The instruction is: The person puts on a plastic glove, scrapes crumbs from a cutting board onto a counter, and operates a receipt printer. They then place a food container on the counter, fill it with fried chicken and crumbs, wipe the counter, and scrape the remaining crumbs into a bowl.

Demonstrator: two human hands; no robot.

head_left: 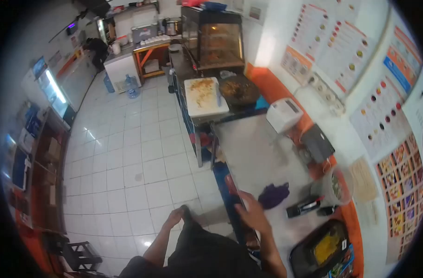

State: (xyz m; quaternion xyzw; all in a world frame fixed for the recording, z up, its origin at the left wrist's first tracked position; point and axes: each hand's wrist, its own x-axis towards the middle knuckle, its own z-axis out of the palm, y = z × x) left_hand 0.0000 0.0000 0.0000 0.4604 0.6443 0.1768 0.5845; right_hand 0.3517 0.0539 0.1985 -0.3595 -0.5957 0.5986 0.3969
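Observation:
My left hand (pixel 175 217) is low in front of my body, its fingers curled together against the tip of the dark clothing (pixel 207 245). Whatever those fingers may hold, I cannot make out. My right hand (pixel 253 213) reaches over the near edge of the grey metal table (pixel 248 148), fingers stretched and apart. A blurred reddish object (pixel 230 185) shows just beyond its fingertips, at the table's edge. To the right of this hand lies a crumpled purple cloth (pixel 273 195).
Along the wall stand a white box-shaped device (pixel 284 115), a clear bucket (pixel 335 186) and a black tray (pixel 309 250) with yellow contents. Farther off are a white cutting board (pixel 204 104) with food scraps, a dark round pan (pixel 239 89) and a glass display case (pixel 220 41). A person (pixel 98 51) stands far left.

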